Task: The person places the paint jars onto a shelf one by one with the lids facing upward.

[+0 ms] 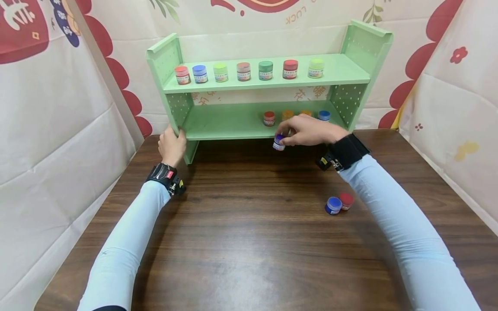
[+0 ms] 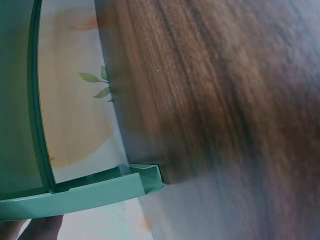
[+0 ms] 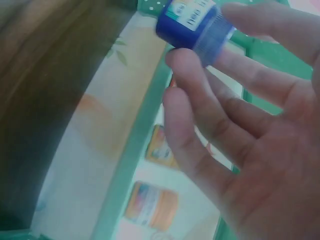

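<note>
A green two-tier shelf [image 1: 225, 123] stands at the back of the table. My left hand [image 1: 171, 147] grips the front edge of its left side panel; in the left wrist view, part of the fingers [image 2: 42, 229] shows past that green edge. My right hand [image 1: 307, 130] pinches a small paint jar [image 1: 278, 142] with a purple-blue lid, just in front of the lower tier. In the right wrist view the jar [image 3: 192, 27] is tilted between thumb and fingers. Behind that hand on the lower tier stand a red-lidded jar [image 1: 269, 118], two orange ones and a blue-lidded jar [image 1: 324, 115], partly hidden.
Several paint jars [image 1: 243, 71] stand in a row along the upper tier. On the brown table [image 1: 241, 224], a blue-lidded jar [image 1: 333, 206] and a red-lidded jar [image 1: 346, 201] sit side by side near my right forearm. Printed cloth [image 1: 70, 142] hangs around the table.
</note>
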The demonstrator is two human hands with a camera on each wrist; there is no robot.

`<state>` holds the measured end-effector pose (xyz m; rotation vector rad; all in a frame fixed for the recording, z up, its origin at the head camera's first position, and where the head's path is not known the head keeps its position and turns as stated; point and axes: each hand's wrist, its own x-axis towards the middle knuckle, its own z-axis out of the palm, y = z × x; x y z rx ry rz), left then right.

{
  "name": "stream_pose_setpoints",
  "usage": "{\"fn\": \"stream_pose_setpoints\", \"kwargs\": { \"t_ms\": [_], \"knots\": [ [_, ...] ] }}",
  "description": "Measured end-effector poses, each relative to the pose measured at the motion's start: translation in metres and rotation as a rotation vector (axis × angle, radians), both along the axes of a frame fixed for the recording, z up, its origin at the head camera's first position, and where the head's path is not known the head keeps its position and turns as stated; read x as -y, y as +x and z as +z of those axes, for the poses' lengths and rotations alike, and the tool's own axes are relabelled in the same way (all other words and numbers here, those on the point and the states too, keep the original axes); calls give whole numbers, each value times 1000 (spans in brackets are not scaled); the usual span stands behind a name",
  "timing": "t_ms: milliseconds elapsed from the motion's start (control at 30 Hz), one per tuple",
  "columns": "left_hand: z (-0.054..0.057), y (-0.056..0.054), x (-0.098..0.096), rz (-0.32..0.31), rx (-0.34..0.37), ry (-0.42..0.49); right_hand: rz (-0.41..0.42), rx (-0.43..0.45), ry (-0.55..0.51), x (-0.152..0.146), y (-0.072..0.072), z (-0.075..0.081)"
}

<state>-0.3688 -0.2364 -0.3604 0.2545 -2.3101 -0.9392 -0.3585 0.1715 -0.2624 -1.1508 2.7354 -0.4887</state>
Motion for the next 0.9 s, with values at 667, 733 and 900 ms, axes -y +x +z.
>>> {"fn": "stream_pose_setpoints", "kwargs": {
  "t_ms": [667, 733, 900],
  "knots": [
    [-1, -1, 1, -4, -3, -6, -40, 1, 11, 57, -48, 31],
    [-1, -1, 1, -5, -1, -6, -60, 16, 24, 61, -51, 32],
    [0, -1, 2, -12, 3, -13, -57, -60, 83, 75, -56, 33]
  ]
}}
